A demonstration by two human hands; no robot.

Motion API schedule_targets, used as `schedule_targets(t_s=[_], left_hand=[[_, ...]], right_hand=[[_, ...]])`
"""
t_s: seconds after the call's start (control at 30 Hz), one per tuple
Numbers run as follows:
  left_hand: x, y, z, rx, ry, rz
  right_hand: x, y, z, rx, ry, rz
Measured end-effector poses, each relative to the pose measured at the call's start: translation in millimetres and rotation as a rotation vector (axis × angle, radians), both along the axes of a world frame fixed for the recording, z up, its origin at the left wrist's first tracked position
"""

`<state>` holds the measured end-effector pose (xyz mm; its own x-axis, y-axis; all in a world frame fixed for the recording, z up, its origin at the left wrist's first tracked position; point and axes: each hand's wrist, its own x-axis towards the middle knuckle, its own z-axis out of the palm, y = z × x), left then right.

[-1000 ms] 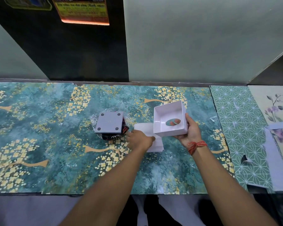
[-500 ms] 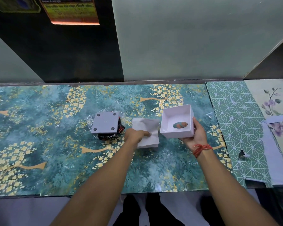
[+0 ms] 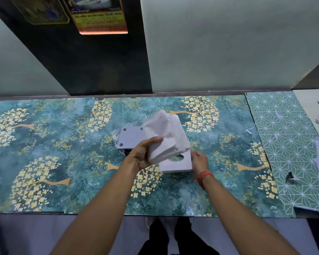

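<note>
While the left grip (image 3: pixel 143 153) curls thumb and fingers around a thick stack of white tissues (image 3: pixel 166 137), held up off the table (image 3: pixel 63 144) and fanning loose at its far end, the right grip (image 3: pixel 199 161) clasps the right edge of a white box (image 3: pixel 177 165). The box has an oval slot in the face turned up toward me. The stack's near end overlaps the box's far edge, and I cannot tell whether the box rests on the table. Just to the left lies a grey square base (image 3: pixel 130 137), its dark round feet up, on crinkled clear wrap (image 3: pixel 116 134). I'd judge this the loading step, with the tissues about to go into the box. Next, the box needs turning so its open side faces the stack. The sheets then need squaring up and sliding in flat, with one sheet lined up under the slot.
</note>
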<state>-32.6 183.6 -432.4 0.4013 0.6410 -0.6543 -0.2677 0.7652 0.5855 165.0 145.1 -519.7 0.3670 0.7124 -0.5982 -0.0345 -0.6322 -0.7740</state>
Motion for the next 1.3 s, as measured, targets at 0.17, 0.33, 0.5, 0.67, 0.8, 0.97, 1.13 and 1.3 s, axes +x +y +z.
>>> schedule_targets(t_s=[0.17,0.33,0.5,0.67,0.8,0.97,1.13,1.3], left_hand=[[5,-11,-5,-0.001,0.034,-0.031],[13,-12,-6,0.021,0.053,-0.061],[29,-9,1,0.025,0.254,0.05],[40,-10,0,0.093,0.52,0.084],[42,-14,-8,0.242,0.729,-0.003],[37,-16,-17,0.332,0.786,-0.104],[52,-24,-13,0.376,0.845,-0.013],[62,-32,-10,0.302,0.825,0.148]], right_hand=[[3,1,48,0.27,-0.536,-0.021],[-15,16,101,0.198,0.242,0.04],[-27,8,97,0.163,0.374,0.071],[-15,6,78,0.095,-0.042,0.207],[-5,-1,74,0.037,-0.282,0.19],[-5,-4,67,0.001,-0.334,0.158],[-28,-4,58,-0.006,-0.316,0.116],[-41,1,61,-0.003,-0.251,0.09]])
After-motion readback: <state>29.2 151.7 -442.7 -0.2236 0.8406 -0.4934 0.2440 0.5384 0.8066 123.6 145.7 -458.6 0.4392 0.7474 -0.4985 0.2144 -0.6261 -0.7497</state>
